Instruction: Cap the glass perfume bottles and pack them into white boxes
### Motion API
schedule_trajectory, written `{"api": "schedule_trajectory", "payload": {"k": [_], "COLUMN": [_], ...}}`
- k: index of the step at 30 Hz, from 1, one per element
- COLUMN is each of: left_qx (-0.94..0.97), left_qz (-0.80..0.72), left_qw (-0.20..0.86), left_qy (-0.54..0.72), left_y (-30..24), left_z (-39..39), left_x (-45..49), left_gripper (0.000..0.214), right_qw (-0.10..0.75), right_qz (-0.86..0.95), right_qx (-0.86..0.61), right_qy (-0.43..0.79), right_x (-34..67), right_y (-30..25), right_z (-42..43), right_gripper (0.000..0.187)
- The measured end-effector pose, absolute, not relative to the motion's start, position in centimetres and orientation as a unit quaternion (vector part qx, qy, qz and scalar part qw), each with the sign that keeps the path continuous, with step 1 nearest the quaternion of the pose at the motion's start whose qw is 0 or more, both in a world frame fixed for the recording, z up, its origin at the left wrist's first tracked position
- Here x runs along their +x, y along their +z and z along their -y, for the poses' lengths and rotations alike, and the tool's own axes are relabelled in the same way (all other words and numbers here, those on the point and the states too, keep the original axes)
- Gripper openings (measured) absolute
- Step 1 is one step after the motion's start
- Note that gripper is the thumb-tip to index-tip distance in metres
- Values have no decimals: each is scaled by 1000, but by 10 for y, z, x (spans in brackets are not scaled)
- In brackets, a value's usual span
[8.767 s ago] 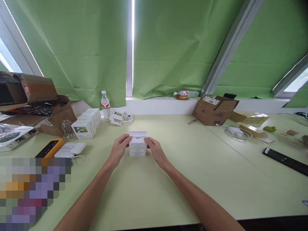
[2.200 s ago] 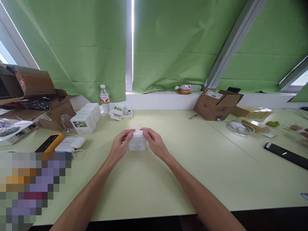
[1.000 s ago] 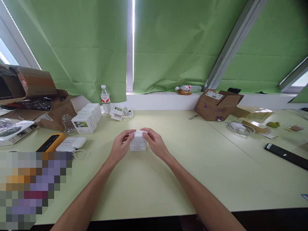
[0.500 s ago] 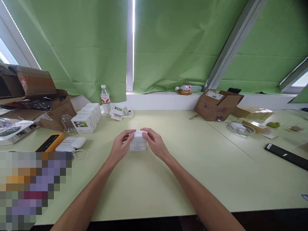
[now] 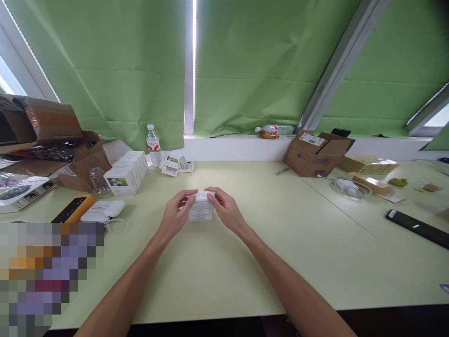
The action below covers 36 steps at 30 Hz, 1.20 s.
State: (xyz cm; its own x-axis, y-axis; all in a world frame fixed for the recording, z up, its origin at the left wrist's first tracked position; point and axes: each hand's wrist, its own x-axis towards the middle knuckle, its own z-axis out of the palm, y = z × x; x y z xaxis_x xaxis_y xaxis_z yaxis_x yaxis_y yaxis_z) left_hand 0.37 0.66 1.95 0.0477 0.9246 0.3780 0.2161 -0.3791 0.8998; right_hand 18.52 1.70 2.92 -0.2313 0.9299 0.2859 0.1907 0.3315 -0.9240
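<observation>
A small white box [image 5: 200,211] with fine print on its near face stands on the pale green table [image 5: 224,267], straight ahead of me. My left hand [image 5: 175,213] grips its left side, thumb curled onto the top edge. My right hand [image 5: 224,208] grips its right side, with the fingertips pressing on the lid. The lid lies flat and closed under my fingers.
A row of similar white boxes [image 5: 126,174], a water bottle [image 5: 153,145] and a glass jar [image 5: 95,182] stand at the back left. Brown cartons [image 5: 52,140] pile at far left. An orange-edged device [image 5: 72,209] and white pouch [image 5: 103,210] lie nearer. An open carton [image 5: 315,153], cable coil [image 5: 347,186] and black bar [image 5: 417,228] are on the right.
The box's lid flap stood up open 8.8 s ago; now it is folded down shut under my fingertips. Over the last second my hands have barely moved.
</observation>
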Motion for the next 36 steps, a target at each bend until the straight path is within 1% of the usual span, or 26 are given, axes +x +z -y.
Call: {"api": "schedule_trajectory", "payload": {"k": [36], "left_qx": [644], "left_qz": [-443], "left_qw": [328], "left_qy": [531], "left_y": [19], "left_z": [-7], "left_x": [5], "left_gripper": [32], "right_qw": [475], "right_qz": [670], "right_qx": [-419], "right_qy": [388], "right_x": [181], "right_y": [30], "right_z": [-16], "right_gripper": [35]}}
